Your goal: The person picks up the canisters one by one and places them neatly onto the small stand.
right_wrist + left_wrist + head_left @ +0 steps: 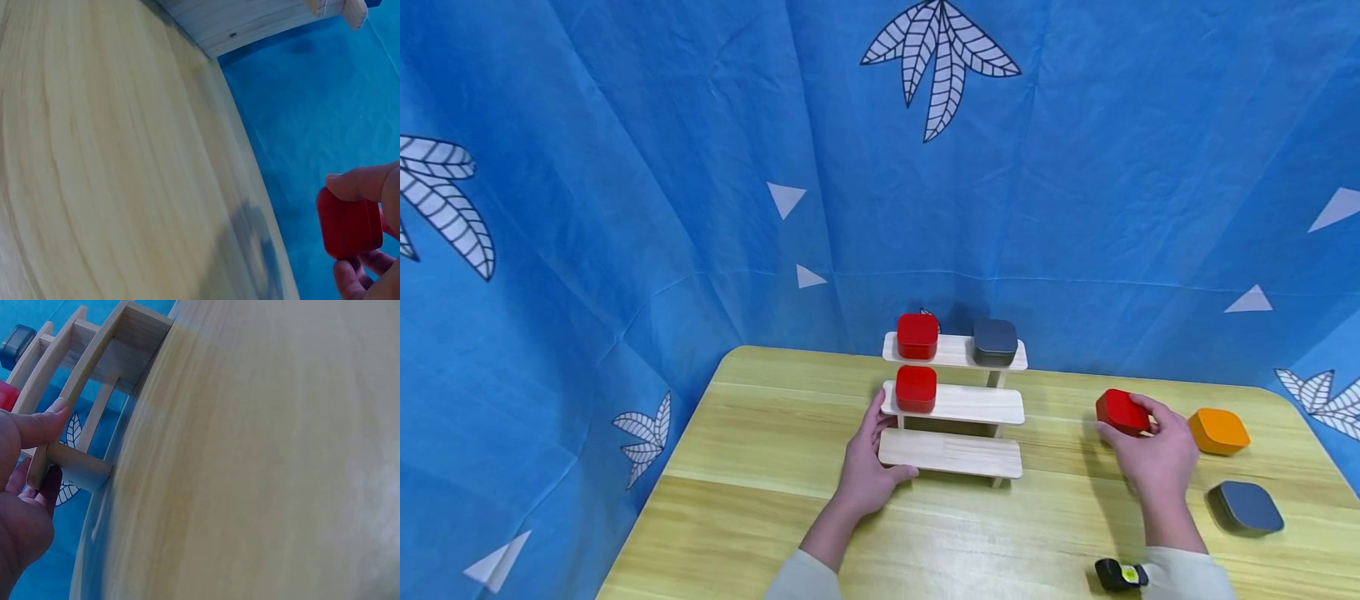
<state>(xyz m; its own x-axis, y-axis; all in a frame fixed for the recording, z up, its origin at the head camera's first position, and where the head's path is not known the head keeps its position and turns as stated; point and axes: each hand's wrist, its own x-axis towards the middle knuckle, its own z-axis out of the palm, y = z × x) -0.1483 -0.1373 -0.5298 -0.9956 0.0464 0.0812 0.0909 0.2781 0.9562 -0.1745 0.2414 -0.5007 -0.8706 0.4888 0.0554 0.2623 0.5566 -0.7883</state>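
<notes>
1. Blue cloth (700,192) with white leaves and triangles hangs behind the light wooden bench (760,433).
2. On the bench stands a wooden rack (970,454) of three steps, near the cloth.
3. Its top step carries an upper red block (917,336) at the left and an upper dark block (995,342) at the right; its middle step carries a middle red block (916,389) at the left end.
4. The person's left grip (867,477) is clamped on the rack's left end, with the thumb at the front of the lowest step.
5. The right grip (1157,454) is closed around a held red block (1117,410), which is to the right of the rack and well apart from it.
6. Just beside this grip, to its right, lies an orange block (1219,432); a lower dark block (1247,508) lies nearer to the person.
</notes>
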